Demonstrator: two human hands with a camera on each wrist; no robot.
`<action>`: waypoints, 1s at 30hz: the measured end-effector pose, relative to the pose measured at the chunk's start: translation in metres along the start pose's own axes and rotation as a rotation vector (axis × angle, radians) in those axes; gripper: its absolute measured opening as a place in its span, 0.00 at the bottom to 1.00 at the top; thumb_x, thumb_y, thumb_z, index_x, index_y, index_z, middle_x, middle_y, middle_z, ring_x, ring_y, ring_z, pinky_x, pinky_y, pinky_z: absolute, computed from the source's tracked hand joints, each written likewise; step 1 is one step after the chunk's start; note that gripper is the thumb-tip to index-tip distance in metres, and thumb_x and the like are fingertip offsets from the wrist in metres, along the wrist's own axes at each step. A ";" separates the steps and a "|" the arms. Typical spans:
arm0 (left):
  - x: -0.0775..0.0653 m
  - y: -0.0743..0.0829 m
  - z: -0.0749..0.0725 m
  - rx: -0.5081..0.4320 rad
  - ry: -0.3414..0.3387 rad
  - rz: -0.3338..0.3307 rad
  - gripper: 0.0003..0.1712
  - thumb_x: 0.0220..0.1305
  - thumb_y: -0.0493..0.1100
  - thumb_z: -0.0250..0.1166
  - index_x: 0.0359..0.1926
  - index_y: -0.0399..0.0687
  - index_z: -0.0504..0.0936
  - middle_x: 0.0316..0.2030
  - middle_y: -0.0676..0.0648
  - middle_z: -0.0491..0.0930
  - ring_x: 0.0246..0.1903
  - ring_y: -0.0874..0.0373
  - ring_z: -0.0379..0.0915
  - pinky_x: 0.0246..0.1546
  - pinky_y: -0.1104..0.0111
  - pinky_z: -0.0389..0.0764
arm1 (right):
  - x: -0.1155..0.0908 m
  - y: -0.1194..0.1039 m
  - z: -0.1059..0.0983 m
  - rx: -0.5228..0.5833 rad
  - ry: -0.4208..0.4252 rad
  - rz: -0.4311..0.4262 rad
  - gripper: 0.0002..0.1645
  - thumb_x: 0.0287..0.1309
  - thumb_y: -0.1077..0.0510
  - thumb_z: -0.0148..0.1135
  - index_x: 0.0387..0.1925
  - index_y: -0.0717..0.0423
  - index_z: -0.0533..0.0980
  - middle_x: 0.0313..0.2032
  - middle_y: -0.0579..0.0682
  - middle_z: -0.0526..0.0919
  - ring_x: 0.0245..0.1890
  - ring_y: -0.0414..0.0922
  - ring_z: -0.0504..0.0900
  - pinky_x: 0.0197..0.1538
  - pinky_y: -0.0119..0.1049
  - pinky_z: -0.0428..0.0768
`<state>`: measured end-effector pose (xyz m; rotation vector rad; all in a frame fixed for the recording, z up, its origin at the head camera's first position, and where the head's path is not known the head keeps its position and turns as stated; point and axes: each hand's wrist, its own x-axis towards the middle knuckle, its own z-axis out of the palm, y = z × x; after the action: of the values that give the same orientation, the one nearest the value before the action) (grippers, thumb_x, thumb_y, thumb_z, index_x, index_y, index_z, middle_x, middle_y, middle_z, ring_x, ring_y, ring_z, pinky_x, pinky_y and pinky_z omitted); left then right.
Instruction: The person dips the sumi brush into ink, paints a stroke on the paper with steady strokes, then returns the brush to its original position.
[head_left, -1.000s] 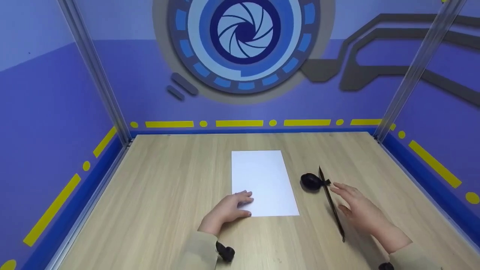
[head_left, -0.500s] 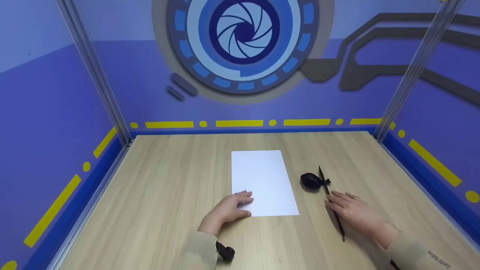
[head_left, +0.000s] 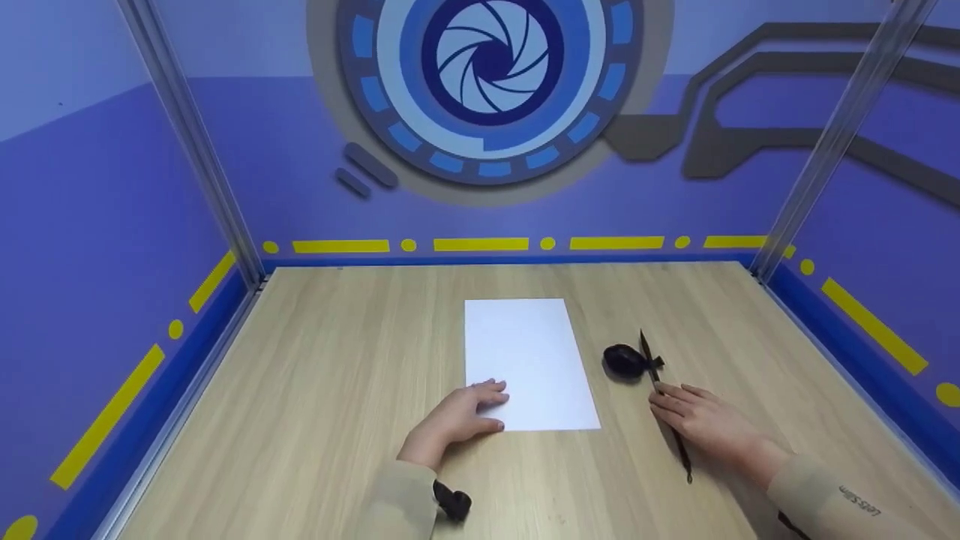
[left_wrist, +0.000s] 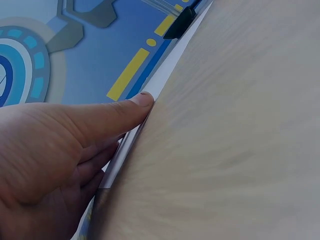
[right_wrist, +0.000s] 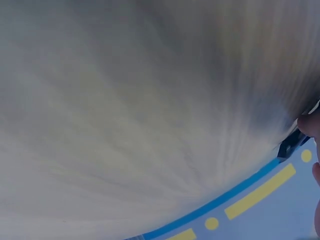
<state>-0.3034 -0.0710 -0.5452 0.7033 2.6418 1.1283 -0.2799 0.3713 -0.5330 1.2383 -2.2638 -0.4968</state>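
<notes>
Right hand (head_left: 697, 420) is touching a brush (head_left: 683, 456) toward the bench's (head_left: 337, 360) right edge, grip unclear; left hand (head_left: 459, 414), fingers relaxed, is resting on paper (head_left: 534, 352) midway between side edges. Paper is showing no marks; brush is apparently lying unlifted.

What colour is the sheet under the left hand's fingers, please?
The sheet is plain white; the head view shows it best.

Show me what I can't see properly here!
Head view: middle of the thin, black, pointed stick, hidden by the right hand.
Head view: near left corner of the white, rectangular paper sheet, hidden by the left hand.
Right wrist view: most of the right hand, cut off by the right edge.
</notes>
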 end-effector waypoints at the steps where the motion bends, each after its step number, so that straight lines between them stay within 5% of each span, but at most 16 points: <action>1: 0.000 0.000 0.000 0.000 -0.001 0.000 0.28 0.66 0.44 0.71 0.66 0.46 0.80 0.74 0.50 0.71 0.78 0.49 0.59 0.80 0.51 0.60 | 0.000 0.000 0.001 -0.003 0.015 -0.007 0.25 0.46 0.65 0.66 0.51 0.57 0.84 0.53 0.52 0.87 0.55 0.51 0.85 0.54 0.45 0.85; 14: 0.001 0.001 0.000 -0.015 -0.010 -0.017 0.28 0.65 0.42 0.72 0.66 0.45 0.80 0.74 0.50 0.70 0.78 0.49 0.58 0.80 0.51 0.60 | 0.001 0.006 0.012 0.021 0.219 -0.045 0.24 0.44 0.64 0.62 0.47 0.57 0.85 0.50 0.54 0.89 0.52 0.49 0.86 0.49 0.41 0.83; 17: 0.001 0.002 -0.001 -0.026 -0.006 -0.026 0.28 0.65 0.42 0.71 0.66 0.45 0.80 0.74 0.50 0.70 0.79 0.49 0.58 0.80 0.51 0.59 | 0.004 0.008 0.010 0.020 0.299 -0.037 0.23 0.47 0.65 0.57 0.46 0.57 0.86 0.51 0.54 0.89 0.59 0.46 0.84 0.52 0.39 0.80; 20: 0.001 0.003 -0.001 -0.019 0.000 -0.029 0.28 0.65 0.43 0.71 0.66 0.45 0.80 0.74 0.50 0.70 0.78 0.49 0.58 0.80 0.51 0.59 | 0.007 0.012 0.009 0.052 0.357 -0.027 0.20 0.64 0.67 0.48 0.47 0.60 0.84 0.67 0.53 0.79 0.75 0.41 0.70 0.71 0.33 0.71; 24: 0.001 0.003 -0.001 -0.010 -0.004 -0.030 0.28 0.66 0.43 0.71 0.66 0.46 0.80 0.74 0.50 0.70 0.78 0.49 0.58 0.80 0.51 0.59 | 0.013 0.013 0.001 0.082 0.416 -0.011 0.31 0.82 0.65 0.28 0.50 0.63 0.83 0.78 0.48 0.59 0.82 0.40 0.53 0.84 0.29 0.46; 30: 0.000 0.004 0.000 -0.004 -0.004 -0.028 0.28 0.65 0.43 0.72 0.66 0.46 0.80 0.74 0.50 0.71 0.78 0.49 0.59 0.80 0.51 0.59 | 0.036 0.008 -0.017 0.047 0.568 0.078 0.27 0.82 0.65 0.36 0.49 0.63 0.85 0.53 0.56 0.89 0.71 0.45 0.74 0.77 0.29 0.66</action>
<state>-0.3021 -0.0685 -0.5429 0.6649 2.6374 1.1227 -0.2915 0.3440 -0.5055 1.1310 -1.8336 -0.0455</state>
